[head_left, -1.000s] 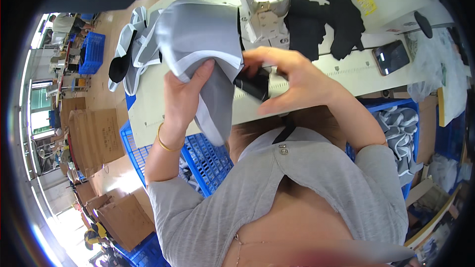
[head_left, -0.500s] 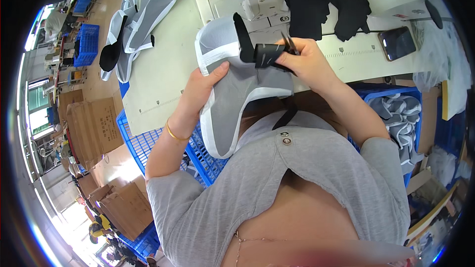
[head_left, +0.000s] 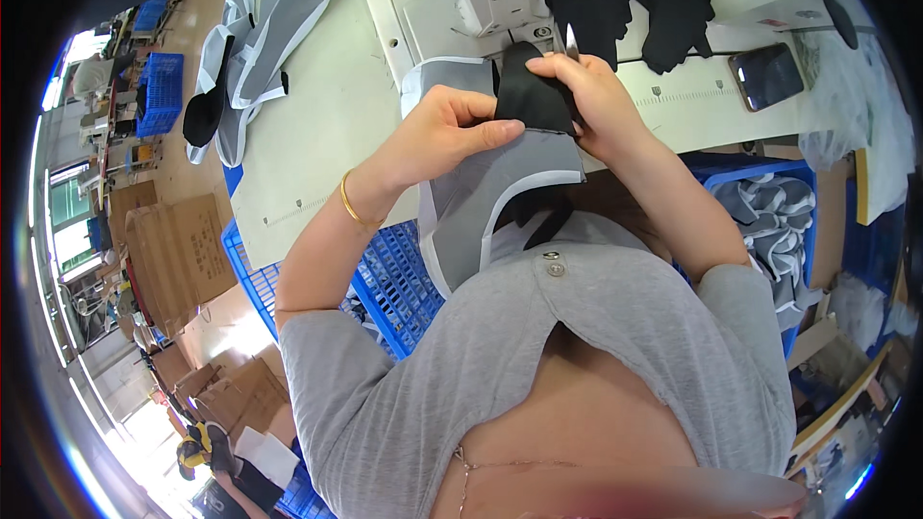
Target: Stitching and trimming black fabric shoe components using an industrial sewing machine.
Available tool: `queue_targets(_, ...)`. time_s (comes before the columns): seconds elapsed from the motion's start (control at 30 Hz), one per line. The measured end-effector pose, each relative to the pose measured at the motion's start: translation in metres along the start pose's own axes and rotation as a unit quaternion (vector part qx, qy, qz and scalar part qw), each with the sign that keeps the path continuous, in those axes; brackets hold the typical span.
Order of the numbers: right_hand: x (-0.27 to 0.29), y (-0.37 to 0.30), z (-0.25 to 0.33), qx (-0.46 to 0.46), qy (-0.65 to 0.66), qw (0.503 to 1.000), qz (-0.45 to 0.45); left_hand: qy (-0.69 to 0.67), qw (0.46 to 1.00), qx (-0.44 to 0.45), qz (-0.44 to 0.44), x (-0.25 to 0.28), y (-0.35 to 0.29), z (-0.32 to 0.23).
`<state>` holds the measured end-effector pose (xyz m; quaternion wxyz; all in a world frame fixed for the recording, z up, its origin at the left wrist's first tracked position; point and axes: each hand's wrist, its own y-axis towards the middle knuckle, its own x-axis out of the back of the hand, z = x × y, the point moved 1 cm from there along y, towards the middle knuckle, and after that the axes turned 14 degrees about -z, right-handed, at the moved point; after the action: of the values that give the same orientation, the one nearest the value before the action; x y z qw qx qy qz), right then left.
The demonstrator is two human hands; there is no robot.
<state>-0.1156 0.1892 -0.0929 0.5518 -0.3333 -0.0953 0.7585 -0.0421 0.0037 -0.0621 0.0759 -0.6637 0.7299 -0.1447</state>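
The black strip was pinched by the nearly closed left hand at its eight o'clock and right hand at three.

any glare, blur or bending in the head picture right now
Head view: glare whitens the floor at left; straight lines bow near the left rim; a pinkish blur smears the lower edge; left hand and black strip look fairly sharp.

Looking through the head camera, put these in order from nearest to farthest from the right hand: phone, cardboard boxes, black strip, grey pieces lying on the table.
From the right hand:
1. Black strip: pinched in its fingers.
2. Phone: on the table, to its right.
3. Grey pieces: table's left end.
4. Cardboard boxes: floor, far left.
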Motion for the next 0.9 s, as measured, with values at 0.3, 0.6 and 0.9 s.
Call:
queue_targets(0.3, 0.01, -0.02, 0.013, 0.088, -0.227, 0.968, 0.065, -0.027, 0.981, -0.037, -0.189, -0.014, -0.011, 0.002)
queue_targets(0.6, 0.014, -0.03, 0.014, 0.353, -0.283, 0.882, 0.134, -0.139, 0.99, 0.035, 0.007, 0.019, 0.01, -0.015)
queue_targets(0.9, 0.008, -0.036, 0.02, 0.51, -0.344, 0.766, 0.188, 0.185, 0.967, -0.142, 0.104, 0.018, 0.016, -0.036)
